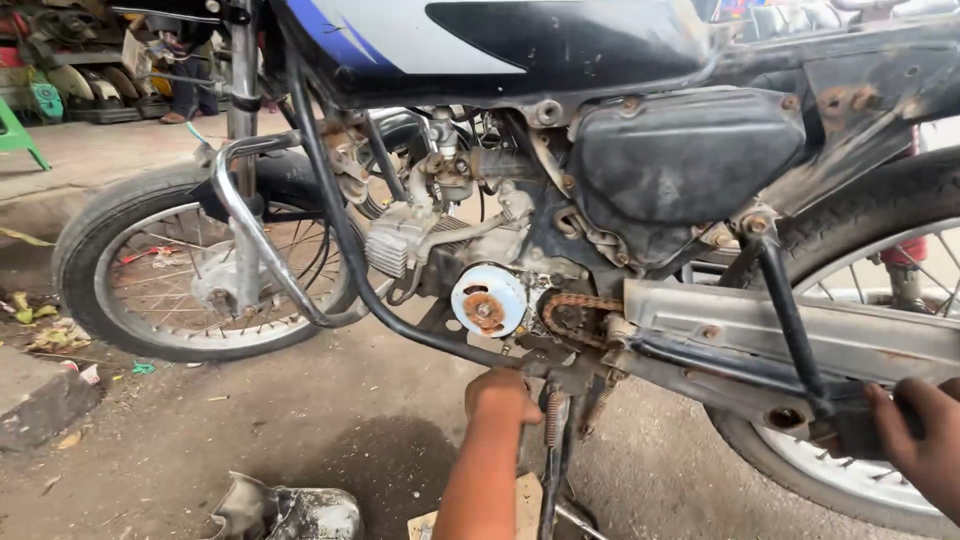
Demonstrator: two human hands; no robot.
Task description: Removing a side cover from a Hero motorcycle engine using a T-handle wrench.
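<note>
Rusty chain [585,303] above L hand [502,396], fisted at stand [553,470] | R hand [925,437] gripping footpeg [860,430] | rear wheel [880,270] behind

Grimy motorcycle [640,190] upright on stand [556,450]

Soft, even daylight fills the scene, bright without harsh sun. Shadows are faint: a dull, diffuse patch lies on the concrete ground [330,420] beneath the motorcycle [560,180], with no sharp edges anywhere. The pale flywheel cover [487,298] and the chrome crash bar [250,230] catch mild sheen, not glare. The black tank underside reads deep and loses detail. Focus is crisp across the engine and spokes. The right hand [925,440] at the frame's edge looks slightly smeared, and the wheels bow a little toward the corners from the wide lens.
</note>
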